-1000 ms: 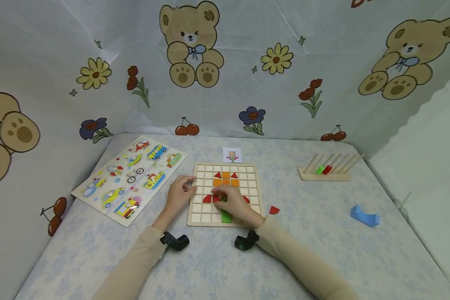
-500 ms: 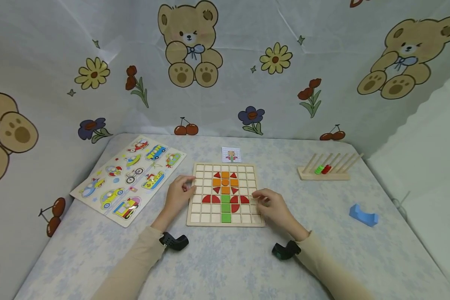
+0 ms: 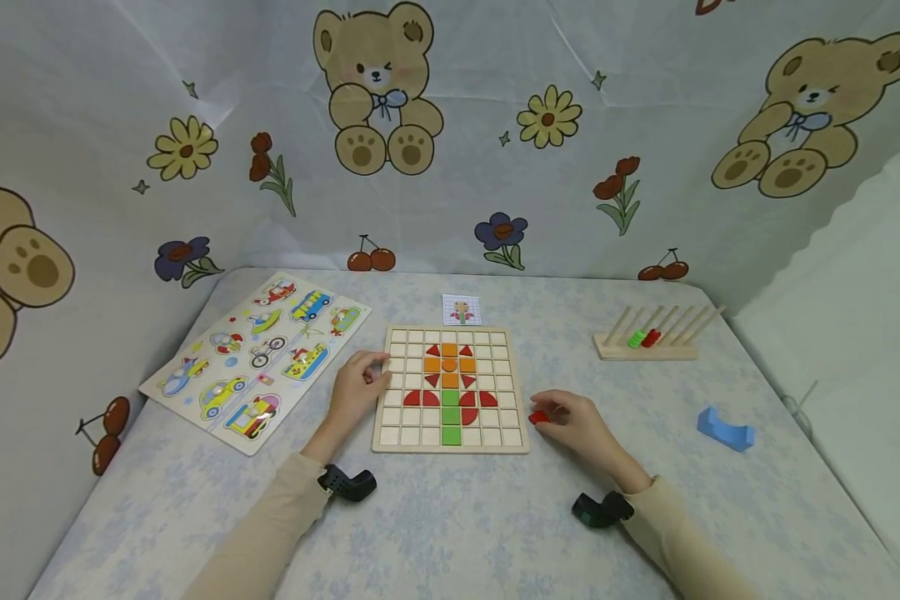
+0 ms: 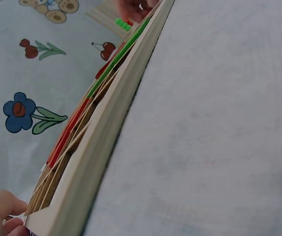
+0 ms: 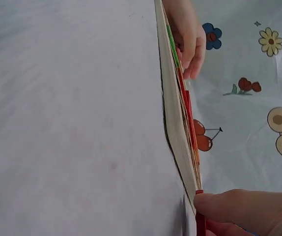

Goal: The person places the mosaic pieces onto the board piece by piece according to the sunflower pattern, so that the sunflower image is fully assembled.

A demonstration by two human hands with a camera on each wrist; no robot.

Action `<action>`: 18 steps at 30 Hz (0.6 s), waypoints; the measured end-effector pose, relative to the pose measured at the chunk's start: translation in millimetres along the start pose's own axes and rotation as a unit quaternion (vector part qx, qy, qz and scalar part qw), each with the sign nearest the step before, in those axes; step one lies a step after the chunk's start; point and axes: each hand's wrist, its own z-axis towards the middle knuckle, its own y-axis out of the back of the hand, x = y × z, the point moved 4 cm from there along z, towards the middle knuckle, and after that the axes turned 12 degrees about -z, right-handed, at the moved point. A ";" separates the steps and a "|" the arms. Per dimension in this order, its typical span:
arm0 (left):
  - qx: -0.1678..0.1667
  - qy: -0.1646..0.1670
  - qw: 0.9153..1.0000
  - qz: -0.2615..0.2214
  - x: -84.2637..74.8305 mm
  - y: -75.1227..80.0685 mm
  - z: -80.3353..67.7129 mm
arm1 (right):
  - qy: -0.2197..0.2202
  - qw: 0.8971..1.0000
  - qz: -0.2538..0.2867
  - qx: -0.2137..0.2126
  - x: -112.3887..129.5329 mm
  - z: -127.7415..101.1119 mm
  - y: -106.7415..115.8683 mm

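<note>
A wooden grid board (image 3: 412,446) lies flat, bearing green squares (image 3: 450,417), orange squares (image 3: 450,350), red triangles (image 3: 465,351) and red quarter-circle pieces (image 3: 487,400). At the board's left edge, my left hand (image 3: 354,387) holds the frame with thumb and fingers; its fingertips (image 4: 18,205) show at the rim in the left wrist view. Just right of the board, my right hand (image 3: 576,423) pinches a red quarter-circle piece (image 3: 538,417) between thumb and fingers. The right wrist view shows that red piece (image 5: 200,221) edge-on under the thumb.
A small pattern card (image 3: 461,310) lies behind the board. To the left is a vehicle picture puzzle (image 3: 270,350). On the right stand a wooden peg rack (image 3: 645,353) with green and red beads and a blue curved block (image 3: 724,430).
My right hand has moved from over the board's middle to the table on its right and taken hold of the red quarter-circle piece there. My left hand stays at the board's edge.
</note>
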 end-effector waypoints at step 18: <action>-0.003 -0.014 1.000 -0.004 2.3 0.7 2.0 | 0.022 0.998 0.050 0.031 119.5 59.5 -75.8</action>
